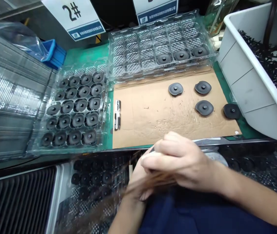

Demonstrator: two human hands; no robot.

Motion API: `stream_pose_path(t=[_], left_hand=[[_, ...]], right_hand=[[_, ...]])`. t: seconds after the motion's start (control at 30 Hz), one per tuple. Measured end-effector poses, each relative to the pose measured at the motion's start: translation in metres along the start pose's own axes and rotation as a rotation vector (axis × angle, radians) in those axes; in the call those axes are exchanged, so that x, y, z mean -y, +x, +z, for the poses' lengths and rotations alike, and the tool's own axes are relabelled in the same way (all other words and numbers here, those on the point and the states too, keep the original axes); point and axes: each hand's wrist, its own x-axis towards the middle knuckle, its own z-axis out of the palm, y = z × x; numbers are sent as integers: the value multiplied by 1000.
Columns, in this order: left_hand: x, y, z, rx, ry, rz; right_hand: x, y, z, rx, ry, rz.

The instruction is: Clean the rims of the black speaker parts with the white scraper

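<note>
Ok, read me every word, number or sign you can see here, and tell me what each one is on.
"2#": large black characters on the white placard at the top left.
Blue strip along that placard's lower edge: white print, too small to read.
Second white placard at top centre: its blue strip has white print, too small to read.

Dark discs on brown card, green table

Black discs (204,107) lie on the tan card (153,113); the table (84,53) is green, the trays (138,42) clear with a diamond pattern, the bin (248,84) white, the box (52,53) at ten o'clock blue, the sign (76,16) white with a blue band.
</note>
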Motion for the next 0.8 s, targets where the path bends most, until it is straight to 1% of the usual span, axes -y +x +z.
stream_pose_path(t=[0.03, 0.07, 0.13, 0.17, 0.23, 0.3, 0.4, 0.47, 0.53, 0.57, 0.63, 0.67, 0.7, 0.73, 0.8], left_hand=[[-1, 0, 1, 15, -11, 7], [-2, 0, 3, 37, -22, 9], [-6, 0, 7, 104, -60, -9], [-8, -1, 8, 147, -77, -27], [-11, -1, 8, 210, -97, -48], [-11, -1, 6, 244, -107, -47], [-10, -1, 5, 262, -120, -43], [-11, -2, 7, 252, -120, -42], [-13, -3, 11, 242, -112, -44], [-14, -4, 14, 242, -104, -47], [-14, -4, 18, 242, -87, -61], [-13, -4, 19, 242, -80, -70], [-11, -4, 19, 239, -71, -77], [-9, -3, 18, 225, -63, -80], [-3, 0, 15, 180, -51, -74]], right_hand=[[-5, -2, -2, -5, 36, 7], [-13, -5, -3, -22, 53, 66], [-32, -13, -4, -62, 11, 271], [-42, -20, -3, -57, -20, 378], [-56, -36, 6, -8, -49, 533], [-61, -55, 23, 50, -8, 594], [-58, -77, 47, 123, 124, 604], [-54, -84, 51, 140, 170, 617], [-49, -82, 40, 77, 148, 649], [-45, -78, 30, 16, 130, 670], [-30, -67, 8, -147, 87, 689], [-21, -60, -2, -223, 61, 664], [-11, -52, -9, -274, 26, 601], [-2, -45, -13, -285, -11, 496], [9, -32, -13, -223, -77, 248]])
